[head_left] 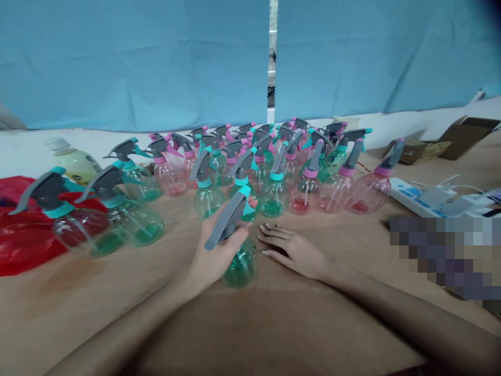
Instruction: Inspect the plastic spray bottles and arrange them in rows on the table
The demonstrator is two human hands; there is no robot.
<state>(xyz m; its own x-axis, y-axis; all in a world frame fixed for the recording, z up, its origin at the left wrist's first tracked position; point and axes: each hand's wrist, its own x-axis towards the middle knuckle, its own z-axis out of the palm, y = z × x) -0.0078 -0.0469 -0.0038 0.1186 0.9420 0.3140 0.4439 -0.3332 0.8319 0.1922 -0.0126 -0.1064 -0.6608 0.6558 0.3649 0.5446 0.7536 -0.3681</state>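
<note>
My left hand (221,245) is wrapped round the neck of a clear green spray bottle (239,269) with a grey and turquoise trigger head. A little green liquid shows in its base, which is low over or on the wooden table (250,329); I cannot tell which. Palm down on the wood, my right hand (295,250) lies with fingers stretched out, just right of that bottle and holding nothing. Beyond the hands stand several spray bottles, among them a green one (274,198) and a pink one (305,196).
Two green spray bottles (135,222) stand at the left, beside a red plastic bag (23,230) and a pale yellow bottle (76,162). On the right are a white power strip (410,197) with plugs and a cardboard box (465,137). A blue cloth (136,62) hangs behind.
</note>
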